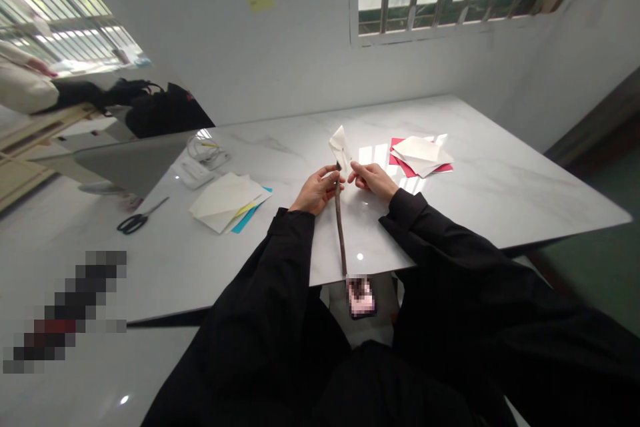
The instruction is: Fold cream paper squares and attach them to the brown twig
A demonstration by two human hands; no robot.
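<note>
Upright in my left hand (316, 191) is a thin brown stick (341, 230), gripped near its top, with the lower end reaching down to the table's front edge. A folded piece of cream paper (339, 140), petal-like in shape, stands at the tip of the stick. My right hand (373, 180) is beside the paper's right edge with its fingers curled together. Whether those fingertips pinch a bit of the paper is too small to tell.
Cream and red paper sheets (421, 156) lie to the right; cream, yellow and blue sheets (227, 201) lie left. Black scissors (135, 221) and a white cable (203, 150) are further left on the marble-patterned table (500, 173). A person (23, 87) sits at far left.
</note>
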